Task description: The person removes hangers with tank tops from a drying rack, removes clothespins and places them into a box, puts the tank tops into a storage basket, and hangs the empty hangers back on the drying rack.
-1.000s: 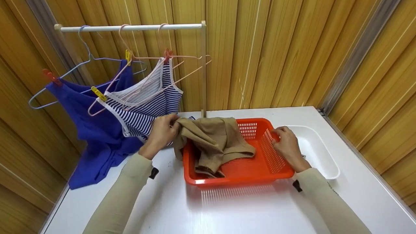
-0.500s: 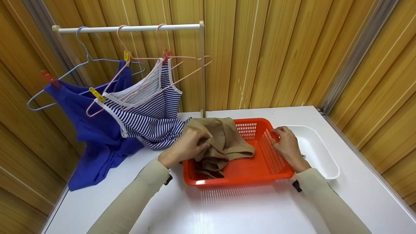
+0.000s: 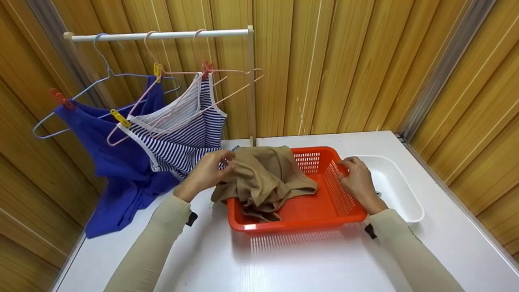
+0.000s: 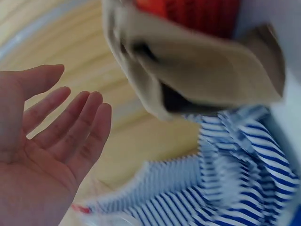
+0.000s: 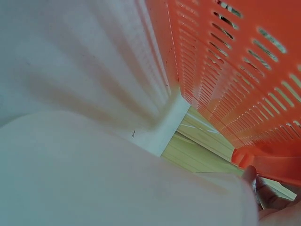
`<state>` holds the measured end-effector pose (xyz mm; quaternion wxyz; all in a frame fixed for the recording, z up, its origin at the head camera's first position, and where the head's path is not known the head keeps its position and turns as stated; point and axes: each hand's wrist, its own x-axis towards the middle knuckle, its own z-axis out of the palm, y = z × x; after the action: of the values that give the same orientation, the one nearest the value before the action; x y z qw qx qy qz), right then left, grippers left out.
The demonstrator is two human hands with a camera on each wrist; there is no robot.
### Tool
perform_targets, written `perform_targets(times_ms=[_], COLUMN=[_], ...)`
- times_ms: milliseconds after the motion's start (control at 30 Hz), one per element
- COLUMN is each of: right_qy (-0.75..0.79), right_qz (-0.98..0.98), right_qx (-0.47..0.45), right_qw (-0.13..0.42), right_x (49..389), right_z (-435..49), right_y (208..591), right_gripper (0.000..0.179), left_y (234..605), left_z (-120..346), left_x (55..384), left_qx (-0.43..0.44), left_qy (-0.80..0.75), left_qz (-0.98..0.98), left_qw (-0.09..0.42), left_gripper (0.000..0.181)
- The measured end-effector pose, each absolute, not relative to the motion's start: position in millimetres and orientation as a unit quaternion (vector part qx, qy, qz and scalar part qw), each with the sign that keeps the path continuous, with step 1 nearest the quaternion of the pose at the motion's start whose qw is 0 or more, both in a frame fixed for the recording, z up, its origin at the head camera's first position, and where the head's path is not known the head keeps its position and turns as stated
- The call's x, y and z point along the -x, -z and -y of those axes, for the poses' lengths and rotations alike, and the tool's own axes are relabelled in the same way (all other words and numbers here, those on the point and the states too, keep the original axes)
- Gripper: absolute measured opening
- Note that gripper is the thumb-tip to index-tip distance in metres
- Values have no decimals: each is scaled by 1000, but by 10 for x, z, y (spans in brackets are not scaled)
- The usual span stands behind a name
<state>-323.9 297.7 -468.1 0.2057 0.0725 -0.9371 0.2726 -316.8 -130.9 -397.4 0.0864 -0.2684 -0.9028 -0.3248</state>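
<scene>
A brown garment (image 3: pixel 263 174) lies bunched in the left part of the red basket (image 3: pixel 298 226), with one end draped over the left rim. My left hand (image 3: pixel 211 168) is just left of the garment; in the left wrist view its fingers (image 4: pixel 70 127) are spread loosely and apart from the cloth. On the basket's right side, my right hand (image 3: pixel 359 180) grips the rim, thumb inside. Below the rim, the right wrist view shows the slotted basket wall (image 5: pixel 235 80) and part of that hand (image 5: pixel 277 202).
A striped tank top (image 3: pixel 182 142) and a blue garment (image 3: pixel 125 174) hang pegged on hangers from a white rail (image 3: pixel 162 35) at left. A white basin (image 3: pixel 391 186) sits right of the basket, partly behind my right arm. Wood-patterned walls enclose the white table (image 3: pixel 284 263).
My left hand first held the garment's left end, moved right over the basket, then drew back left and let go. The cloth's folds have shifted. My right hand stayed on the rim.
</scene>
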Motion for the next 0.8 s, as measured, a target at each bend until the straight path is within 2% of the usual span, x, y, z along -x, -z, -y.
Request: perform_targets(times_ms=[100, 233, 433, 533, 667, 800], right_qy=[-274, -276, -273, -271, -264, -256], right_qz=[937, 937, 939, 938, 937, 936], right_qx=[-72, -71, -69, -70, -76, -84], right_qw=[205, 203, 200, 203, 215, 227], right_x=[3244, 3248, 3241, 3243, 3243, 3246], right_z=[-2977, -2977, -2972, -2973, -2972, -2968], right_y=[4681, 4688, 4700, 4702, 4699, 4698], right_gripper=[36, 36, 36, 36, 34, 33], left_y=[4072, 4219, 4371, 4439, 4562, 4652], left_z=[1471, 1634, 1758, 1760, 1716, 1663], left_x=[3265, 3334, 3315, 3290, 3294, 3327], left_qx=[250, 233, 219, 219, 233, 226], left_qy=[354, 369, 340, 348, 358, 359], left_qz=[899, 900, 906, 898, 894, 903], left_qw=[58, -4, -125, -158, -134, -65], left_gripper=[33, 47, 83, 99, 106, 91])
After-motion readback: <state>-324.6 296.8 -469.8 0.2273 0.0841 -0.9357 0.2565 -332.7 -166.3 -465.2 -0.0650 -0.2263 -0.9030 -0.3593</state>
